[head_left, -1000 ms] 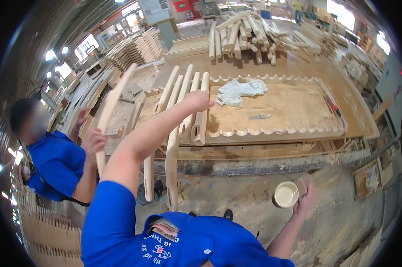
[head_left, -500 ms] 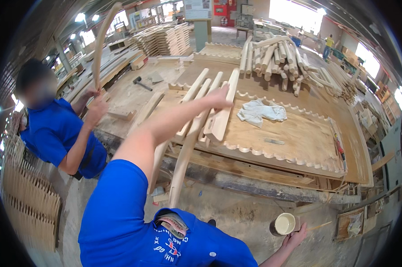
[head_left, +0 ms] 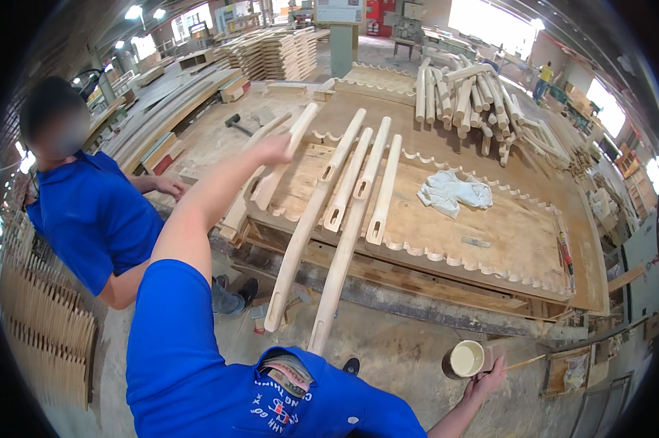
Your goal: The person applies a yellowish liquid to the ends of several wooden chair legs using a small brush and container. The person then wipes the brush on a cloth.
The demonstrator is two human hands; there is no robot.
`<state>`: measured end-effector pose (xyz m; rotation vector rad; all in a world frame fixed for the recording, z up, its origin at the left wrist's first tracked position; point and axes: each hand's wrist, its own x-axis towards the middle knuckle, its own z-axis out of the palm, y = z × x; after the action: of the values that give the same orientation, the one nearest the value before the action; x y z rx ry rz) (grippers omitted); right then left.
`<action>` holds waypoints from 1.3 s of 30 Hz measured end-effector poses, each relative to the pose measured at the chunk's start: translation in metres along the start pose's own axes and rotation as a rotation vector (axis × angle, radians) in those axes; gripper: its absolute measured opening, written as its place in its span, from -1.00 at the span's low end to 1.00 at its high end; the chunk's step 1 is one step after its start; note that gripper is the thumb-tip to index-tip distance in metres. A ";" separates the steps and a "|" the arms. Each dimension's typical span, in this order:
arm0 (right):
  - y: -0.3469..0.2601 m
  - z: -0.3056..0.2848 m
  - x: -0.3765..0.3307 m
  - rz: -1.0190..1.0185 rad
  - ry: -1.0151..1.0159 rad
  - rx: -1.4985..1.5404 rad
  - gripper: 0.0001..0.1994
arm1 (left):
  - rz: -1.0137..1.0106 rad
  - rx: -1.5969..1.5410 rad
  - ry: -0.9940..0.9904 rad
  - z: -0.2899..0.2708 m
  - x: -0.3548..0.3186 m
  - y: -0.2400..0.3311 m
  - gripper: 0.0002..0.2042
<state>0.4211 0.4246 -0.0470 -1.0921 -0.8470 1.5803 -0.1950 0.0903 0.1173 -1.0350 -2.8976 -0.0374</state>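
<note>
My left hand (head_left: 274, 150) reaches across the bench, its fingers closed round a pale wooden post (head_left: 300, 125) at the left of a row. To the right of it, several more posts lie side by side, among them a long slotted post (head_left: 307, 212) and a short slotted post (head_left: 385, 193). At the lower right, my right hand (head_left: 490, 376) holds a cup (head_left: 455, 363) of thick cream-coloured liquid. A thin wooden stick (head_left: 526, 362) sticks out from behind the same hand.
Scalloped wooden rails (head_left: 461, 257) edge the bench panel. A white cloth (head_left: 453, 193) lies on it. Posts are heaped (head_left: 475, 95) at the back. A hammer (head_left: 237, 124) rests at the far left. A co-worker in blue (head_left: 96, 219) stands close on my left.
My left hand has moved left across the row with a post. The co-worker's raised curved wooden piece is now down, and the co-worker's hand is lower. My right hand still holds the cup.
</note>
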 end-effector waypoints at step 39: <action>-0.017 -0.005 -0.005 0.011 -0.197 0.026 -0.73 | 0.069 -0.214 -0.095 -0.002 0.030 0.248 -0.44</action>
<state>0.4321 0.4238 -0.0319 -0.9345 -0.9493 1.7240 -0.0609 0.3009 0.1215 -1.2005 -2.9912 -0.3101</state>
